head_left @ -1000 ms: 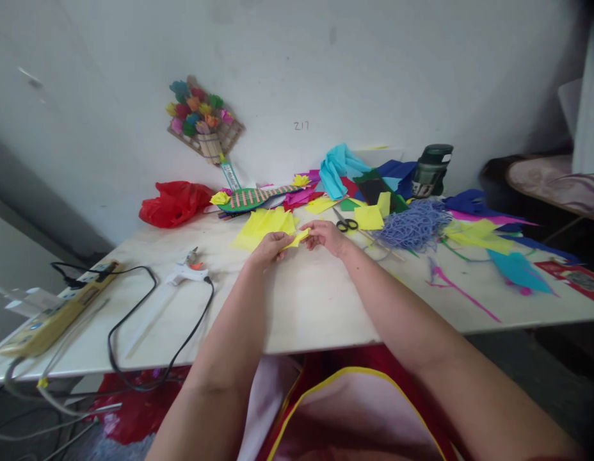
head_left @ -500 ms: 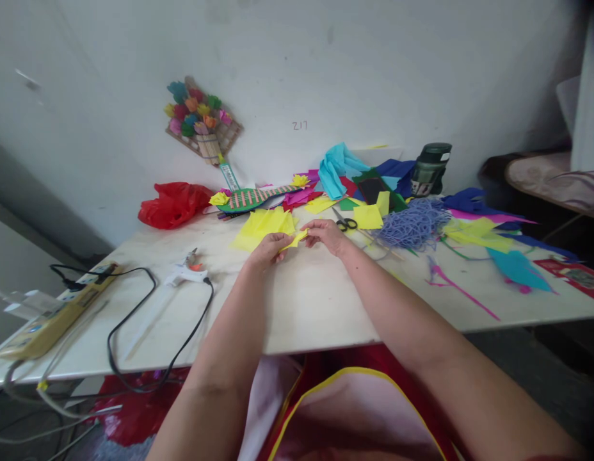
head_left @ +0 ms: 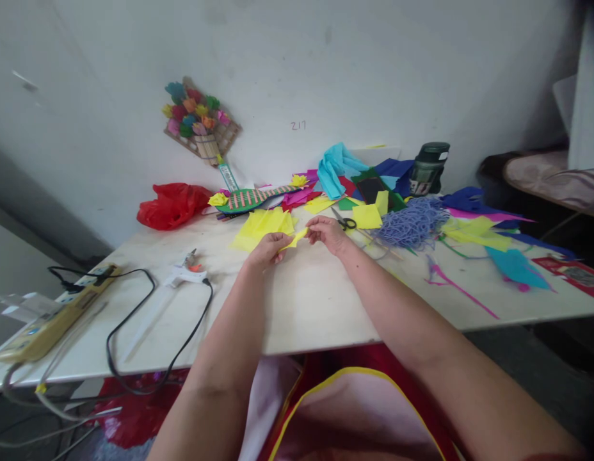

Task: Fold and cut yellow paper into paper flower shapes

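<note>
Roughly, the white table (head_left: 306,307) fills the middle of the view, its far edge against the pale wall (head_left: 374,70). At 9 o'clock on the table lie a yellow power strip (head_left: 47,317) and a black cord (head_left: 134,320), with a white glue gun (head_left: 184,274) just beside the cord's loop. At 11 o'clock sits a crumpled red plastic bag (head_left: 172,203); above it on the wall hangs a paper flower bouquet (head_left: 198,121). At 12 o'clock a loose stack of yellow paper sheets (head_left: 264,227) lies flat, with a green stick-covered craft piece (head_left: 251,197) behind it. At 1 o'clock a pile of coloured paper scraps (head_left: 369,182), a dark green jar (head_left: 426,168), a tangle of blue yarn (head_left: 415,223) and black-handled scissors (head_left: 345,221). At 3 o'clock more yellow, blue and pink scraps, well apart from the hands.

Both arms reach out from 6 o'clock toward the table centre. Left hand (head_left: 268,248) is pinched on one end of a small yellow paper strip (head_left: 297,238); right hand (head_left: 328,232) grips the other end with fingertips. Strip is held between the two hands, just above the table, near the front edge of the yellow sheets, tilted up toward the right hand. Cannot tell if it touches the sheets.
</note>
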Motion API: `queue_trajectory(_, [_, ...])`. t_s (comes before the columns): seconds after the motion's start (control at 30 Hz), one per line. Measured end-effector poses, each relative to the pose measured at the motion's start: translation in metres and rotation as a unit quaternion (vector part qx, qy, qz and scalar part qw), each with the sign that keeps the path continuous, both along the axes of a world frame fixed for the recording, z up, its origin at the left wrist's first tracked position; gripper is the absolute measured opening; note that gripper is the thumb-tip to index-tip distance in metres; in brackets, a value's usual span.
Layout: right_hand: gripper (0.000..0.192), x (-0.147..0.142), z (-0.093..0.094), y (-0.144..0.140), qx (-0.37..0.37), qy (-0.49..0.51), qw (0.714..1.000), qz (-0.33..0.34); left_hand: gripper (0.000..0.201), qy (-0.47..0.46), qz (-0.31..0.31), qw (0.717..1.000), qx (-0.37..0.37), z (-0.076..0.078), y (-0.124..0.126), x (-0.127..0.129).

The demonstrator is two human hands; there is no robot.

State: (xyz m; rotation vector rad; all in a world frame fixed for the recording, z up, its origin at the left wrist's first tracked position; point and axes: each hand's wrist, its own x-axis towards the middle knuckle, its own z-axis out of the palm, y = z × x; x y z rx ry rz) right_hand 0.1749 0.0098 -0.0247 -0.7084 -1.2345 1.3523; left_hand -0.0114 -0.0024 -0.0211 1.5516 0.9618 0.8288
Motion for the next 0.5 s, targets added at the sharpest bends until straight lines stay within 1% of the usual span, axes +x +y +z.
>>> queue_trajectory(0.1, [0.012,0.0024,-0.0007,0.0026,-0.021,0.008,1.000,-0.018,0.038,0.011,0.019,1.000,0.012,0.0015,-0.0009,0.0007])
queue_trajectory(0.17, [0.014,0.0034,-0.0013,0.0037,-0.042,0.004,0.999,-0.018,0.038,0.020,0.028,0.999,0.021,0.0023,-0.0016,0.0013])
queue_trajectory(0.27, [0.025,0.0026,-0.0018,0.0033,-0.074,-0.018,0.997,0.008,0.039,0.027,0.033,0.998,0.042,0.0023,-0.0015,0.0022])
queue_trajectory(0.33, [0.029,0.0004,-0.0018,0.0018,-0.084,-0.048,0.995,0.028,0.038,0.036,0.036,0.997,0.058,0.0015,-0.0003,0.0024])
queue_trajectory(0.4, [0.028,-0.0025,-0.0019,0.0000,-0.087,-0.078,0.993,0.029,0.038,0.045,0.038,0.996,0.074,0.0004,0.0010,0.0024])
queue_trajectory(0.5, [0.023,-0.0063,-0.0029,-0.0012,-0.089,-0.106,0.990,0.009,0.037,0.057,0.040,0.993,0.093,-0.0005,0.0017,0.0027])
